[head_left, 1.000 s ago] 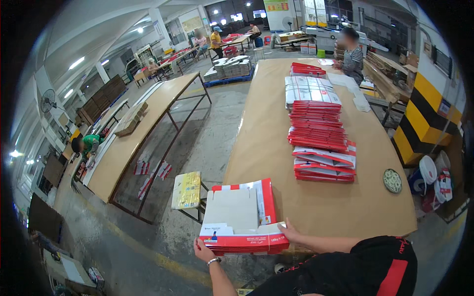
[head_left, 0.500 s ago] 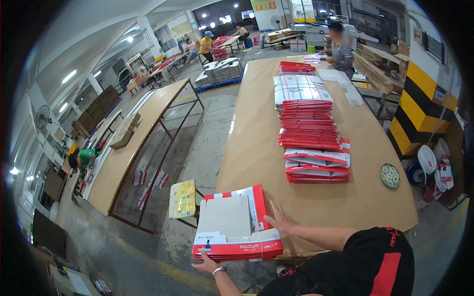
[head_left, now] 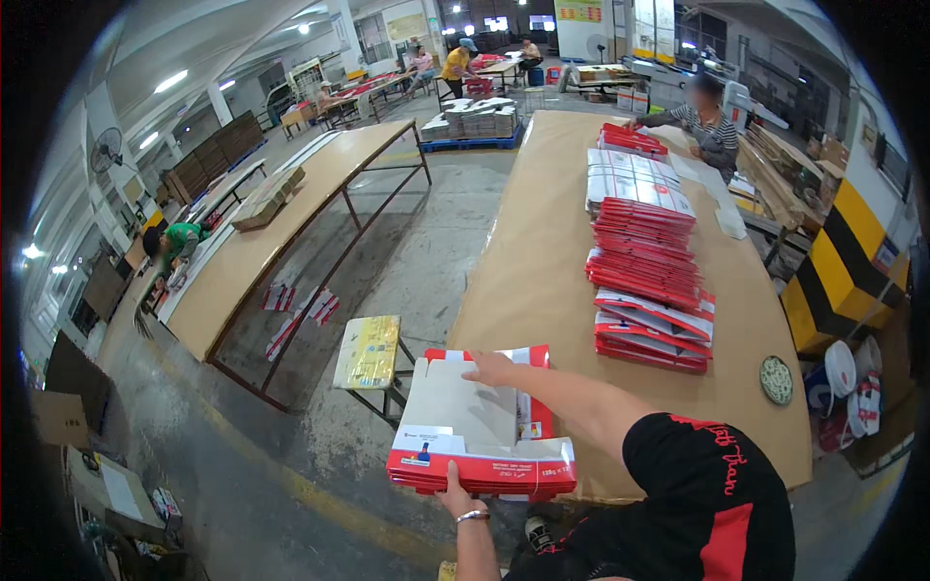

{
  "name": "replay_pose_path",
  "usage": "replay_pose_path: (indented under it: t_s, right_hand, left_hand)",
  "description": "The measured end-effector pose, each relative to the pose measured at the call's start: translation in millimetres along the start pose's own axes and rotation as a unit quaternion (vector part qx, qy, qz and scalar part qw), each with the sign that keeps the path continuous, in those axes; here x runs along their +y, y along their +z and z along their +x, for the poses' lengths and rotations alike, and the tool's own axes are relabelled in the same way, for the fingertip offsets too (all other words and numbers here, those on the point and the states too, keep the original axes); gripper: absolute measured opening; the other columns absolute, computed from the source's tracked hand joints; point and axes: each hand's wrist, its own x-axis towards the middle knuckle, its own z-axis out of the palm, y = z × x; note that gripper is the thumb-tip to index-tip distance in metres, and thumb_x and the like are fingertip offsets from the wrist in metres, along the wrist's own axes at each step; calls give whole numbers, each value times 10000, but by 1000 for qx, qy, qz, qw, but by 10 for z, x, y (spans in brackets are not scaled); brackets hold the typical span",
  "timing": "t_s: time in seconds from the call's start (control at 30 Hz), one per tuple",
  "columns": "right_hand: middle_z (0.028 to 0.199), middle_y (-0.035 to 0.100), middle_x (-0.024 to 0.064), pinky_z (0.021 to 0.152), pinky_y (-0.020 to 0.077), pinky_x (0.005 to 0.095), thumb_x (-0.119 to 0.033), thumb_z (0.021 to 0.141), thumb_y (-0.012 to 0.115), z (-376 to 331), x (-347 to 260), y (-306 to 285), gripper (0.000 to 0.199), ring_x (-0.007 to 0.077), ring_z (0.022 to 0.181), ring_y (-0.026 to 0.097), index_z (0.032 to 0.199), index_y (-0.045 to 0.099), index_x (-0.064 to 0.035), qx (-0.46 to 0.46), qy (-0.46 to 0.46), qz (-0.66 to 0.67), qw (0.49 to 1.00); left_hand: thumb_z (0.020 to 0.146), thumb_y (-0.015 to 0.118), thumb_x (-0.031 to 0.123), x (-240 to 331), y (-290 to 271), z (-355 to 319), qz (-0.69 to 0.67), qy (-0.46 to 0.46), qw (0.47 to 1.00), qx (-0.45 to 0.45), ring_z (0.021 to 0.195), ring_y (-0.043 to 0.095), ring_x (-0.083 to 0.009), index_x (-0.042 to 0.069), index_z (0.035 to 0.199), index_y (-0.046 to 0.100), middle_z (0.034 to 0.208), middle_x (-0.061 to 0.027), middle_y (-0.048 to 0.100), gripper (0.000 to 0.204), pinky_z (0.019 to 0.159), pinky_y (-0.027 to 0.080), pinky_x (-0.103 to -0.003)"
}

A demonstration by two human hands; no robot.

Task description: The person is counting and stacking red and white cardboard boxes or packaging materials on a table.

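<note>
A stack of flat red-and-white cartons (head_left: 484, 471) lies at the table's near left corner, its near edge jutting toward me. On its top the plain grey inner side of a carton panel (head_left: 460, 402) faces up. My left hand (head_left: 457, 496), with a bracelet on the wrist, grips the near edge; its thumb shows against the front and the other fingers are hidden below. Across the top reaches my right arm, and my right hand (head_left: 492, 369) rests with fingers stretched out on the far part of the grey panel.
A long row of stacked red-and-white cartons (head_left: 644, 254) runs along the brown-covered table (head_left: 523, 223). A round patterned dish (head_left: 775, 380) sits at the right edge. Left stand a stool (head_left: 368, 351) and another long table (head_left: 320, 198). A person in stripes (head_left: 712, 126) is at the far right.
My right hand has moved from beside the stack onto the grey panel. My left hand has shifted right along the near edge. The view has turned somewhat left.
</note>
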Motion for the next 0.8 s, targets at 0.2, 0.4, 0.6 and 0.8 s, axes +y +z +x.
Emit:
replay_pose_path:
  t_s: [0.2,0.4,0.6,0.8]
  right_hand:
    - [1106,560,230,869,442,435,-529,833,508,196,73,186,616,355,1047,544,1143,525,3,-18,-4,-63,998]
    - [1113,551,215,881,445,425,-520,780,572,196,-20,194,634,353,1044,543,1175,516,-28,-29,46,-59,997]
    - [1232,468,188,909,438,435,-496,754,607,164,-19,232,640,327,1172,450,1217,507,-65,-32,76,-93,992]
    - [1280,416,197,957,402,438,-472,754,625,59,-94,302,698,332,1210,399,1289,432,-68,-49,77,-68,993]
  left_hand:
    - [804,629,67,-32,-122,319,-48,-99,993,-40,1031,564,-304,75,1252,422,1190,-126,540,493,853,498,-485]
    - [846,615,217,-136,-120,455,-44,-65,996,-52,1098,524,-310,66,1285,406,1232,-113,520,510,924,418,-546]
    - [858,613,358,-180,-32,453,-31,-52,998,-2,1102,522,-306,85,1317,370,1259,-107,500,587,913,436,-548]
    - [856,632,216,-341,-320,699,-21,7,1000,5,1092,526,-269,74,1339,325,1297,-109,466,590,873,495,-449]
